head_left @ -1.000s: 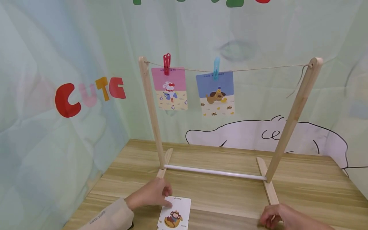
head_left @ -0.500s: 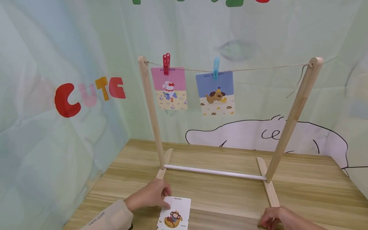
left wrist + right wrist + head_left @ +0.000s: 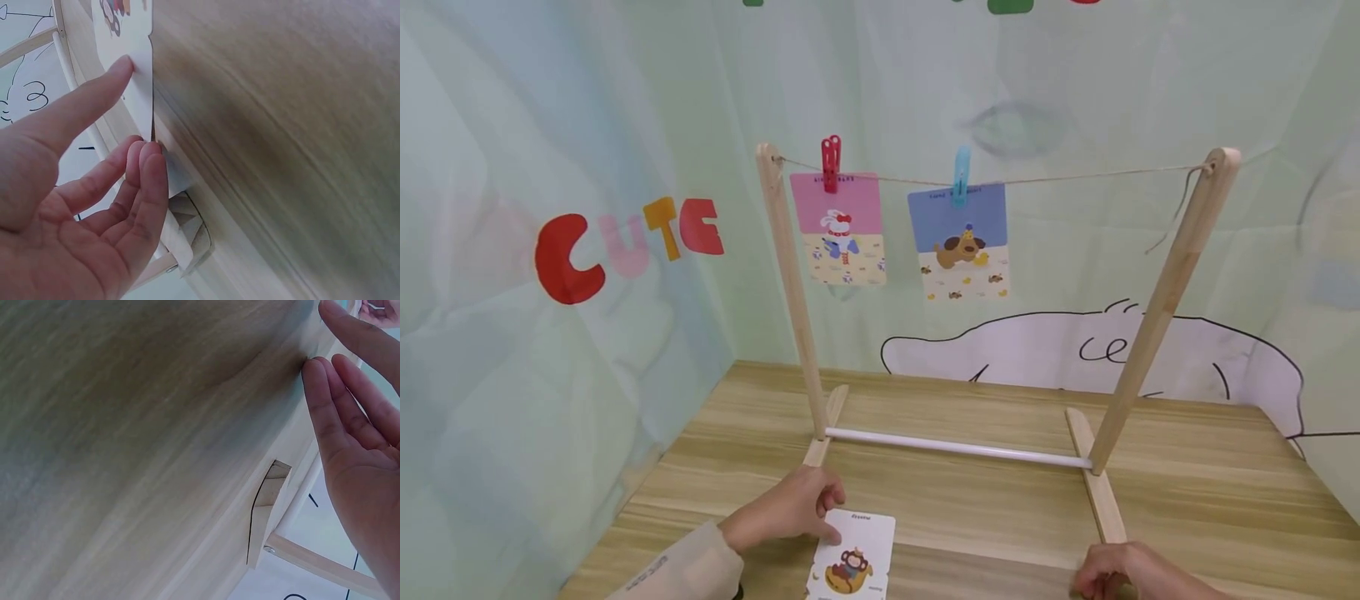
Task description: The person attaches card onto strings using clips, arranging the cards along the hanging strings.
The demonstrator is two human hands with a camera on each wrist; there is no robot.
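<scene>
A white monkey card (image 3: 850,571) lies near the front of the wooden table. My left hand (image 3: 793,508) is at its upper left corner; in the left wrist view the thumb (image 3: 119,72) touches the card's printed face, and the fingertips (image 3: 150,153) meet at the card's edge. At the front right, my right hand (image 3: 1131,571) rests on the table with loosely bent fingers (image 3: 319,381) and nothing in them. Behind the hands stands a wooden frame with a string (image 3: 1075,176). A pink dog card (image 3: 842,237) and a blue puppy card (image 3: 961,242) hang from it.
A red clothespin (image 3: 831,165) and a blue clothespin (image 3: 961,177) clip the hanging cards. The frame has a left post (image 3: 793,300), a right post (image 3: 1165,308) and a white crossbar (image 3: 958,447). Its right foot (image 3: 1101,500) reaches toward my right hand. A printed curtain (image 3: 625,375) encloses the table.
The view has shifted slightly. Both hands, the monkey card and the hanging cards otherwise keep nearly the same places.
</scene>
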